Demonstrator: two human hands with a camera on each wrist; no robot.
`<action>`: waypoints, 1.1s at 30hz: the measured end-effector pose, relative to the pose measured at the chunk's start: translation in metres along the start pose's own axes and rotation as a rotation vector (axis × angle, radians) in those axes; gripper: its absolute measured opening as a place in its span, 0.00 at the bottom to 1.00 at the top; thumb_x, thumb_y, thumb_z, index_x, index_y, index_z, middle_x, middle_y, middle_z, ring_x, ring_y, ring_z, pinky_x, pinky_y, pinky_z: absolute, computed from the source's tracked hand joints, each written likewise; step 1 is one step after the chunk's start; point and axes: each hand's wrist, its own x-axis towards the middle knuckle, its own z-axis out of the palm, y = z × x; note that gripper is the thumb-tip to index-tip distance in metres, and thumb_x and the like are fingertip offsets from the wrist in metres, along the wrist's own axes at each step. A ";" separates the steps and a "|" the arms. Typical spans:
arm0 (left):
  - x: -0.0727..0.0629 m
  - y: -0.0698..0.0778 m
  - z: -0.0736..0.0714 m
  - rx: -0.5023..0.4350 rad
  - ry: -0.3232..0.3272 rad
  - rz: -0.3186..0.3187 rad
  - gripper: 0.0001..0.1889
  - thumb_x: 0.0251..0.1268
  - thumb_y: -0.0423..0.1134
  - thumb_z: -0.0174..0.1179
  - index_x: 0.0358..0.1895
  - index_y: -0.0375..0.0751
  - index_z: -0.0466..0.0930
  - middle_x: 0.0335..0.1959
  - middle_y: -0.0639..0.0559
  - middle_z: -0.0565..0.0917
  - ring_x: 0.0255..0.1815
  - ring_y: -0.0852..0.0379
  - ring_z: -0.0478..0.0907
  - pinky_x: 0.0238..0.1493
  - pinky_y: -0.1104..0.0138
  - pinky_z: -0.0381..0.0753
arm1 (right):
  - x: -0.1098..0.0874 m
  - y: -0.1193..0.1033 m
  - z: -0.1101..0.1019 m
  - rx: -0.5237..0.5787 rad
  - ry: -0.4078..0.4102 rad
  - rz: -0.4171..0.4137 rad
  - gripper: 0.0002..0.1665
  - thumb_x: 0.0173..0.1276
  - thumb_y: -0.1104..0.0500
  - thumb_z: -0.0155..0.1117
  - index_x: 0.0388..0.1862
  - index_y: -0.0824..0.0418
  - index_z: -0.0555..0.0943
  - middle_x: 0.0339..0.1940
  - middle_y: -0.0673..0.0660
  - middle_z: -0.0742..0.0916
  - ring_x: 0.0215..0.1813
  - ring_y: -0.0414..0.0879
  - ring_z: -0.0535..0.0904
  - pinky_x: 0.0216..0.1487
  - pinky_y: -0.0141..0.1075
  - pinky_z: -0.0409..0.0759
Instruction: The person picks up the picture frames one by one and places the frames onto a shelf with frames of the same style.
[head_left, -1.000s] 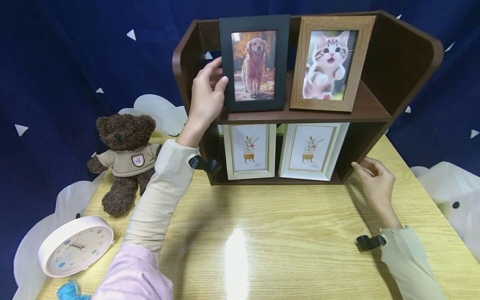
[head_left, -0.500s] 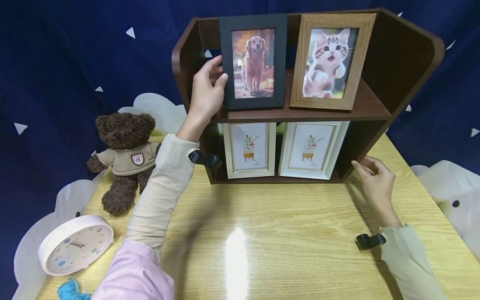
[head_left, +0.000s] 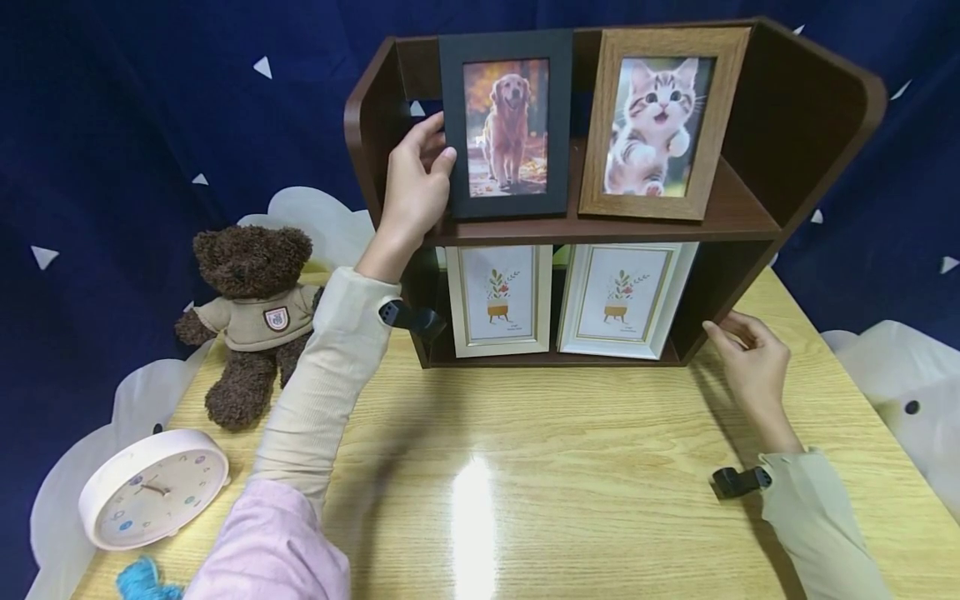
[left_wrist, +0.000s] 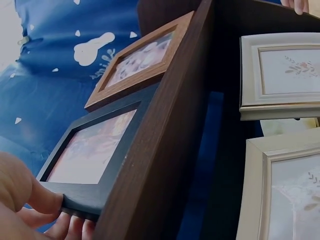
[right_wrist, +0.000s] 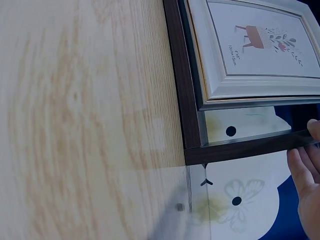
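On the upper level of a dark brown shelf (head_left: 795, 125) stands a black picture frame (head_left: 558, 125) with a dog photo. My left hand (head_left: 414, 187) pinches its left edge, thumb in front and fingers behind, as the left wrist view also shows. Beside it leans a wooden picture frame (head_left: 592, 150) with a kitten photo. Low on the shelf's right side panel, my right hand (head_left: 753, 371) grips the panel's front edge between thumb and fingers. The lower level holds a cream picture frame (head_left: 459, 308) and a white picture frame (head_left: 678, 292), both with potted-plant prints.
A brown teddy bear (head_left: 255, 321) in a beige top sits at the table's left. In front of it lies a white round clock (head_left: 157, 492), tilted, and blue yarn (head_left: 146, 579). The wooden table (head_left: 570, 467) spreads before the shelf. A dark blue curtain (head_left: 135, 108) hangs behind.
The black picture frame has shifted very slightly left, with my left hand still on its edge. My right hand stays in place on the shelf.
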 end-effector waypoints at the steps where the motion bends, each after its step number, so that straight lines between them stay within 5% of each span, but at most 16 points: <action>1: 0.000 0.000 0.000 0.005 -0.004 0.002 0.23 0.72 0.29 0.48 0.68 0.38 0.65 0.57 0.44 0.77 0.53 0.55 0.75 0.55 0.72 0.73 | 0.000 0.000 0.000 0.003 0.001 0.001 0.15 0.58 0.63 0.71 0.45 0.65 0.84 0.30 0.31 0.82 0.37 0.23 0.79 0.38 0.14 0.75; 26: -0.024 -0.010 -0.007 0.023 -0.005 0.123 0.25 0.71 0.33 0.51 0.70 0.38 0.62 0.61 0.43 0.72 0.58 0.53 0.71 0.60 0.71 0.71 | 0.000 0.000 0.001 0.004 0.010 0.006 0.13 0.58 0.64 0.71 0.44 0.63 0.84 0.30 0.31 0.82 0.37 0.23 0.79 0.39 0.14 0.76; 33: -0.041 -0.017 -0.009 -0.093 0.000 0.198 0.22 0.71 0.31 0.50 0.66 0.35 0.67 0.57 0.41 0.75 0.56 0.54 0.73 0.58 0.69 0.72 | 0.000 0.000 0.001 0.007 0.011 0.004 0.14 0.58 0.64 0.70 0.44 0.65 0.83 0.30 0.31 0.82 0.37 0.23 0.80 0.40 0.15 0.76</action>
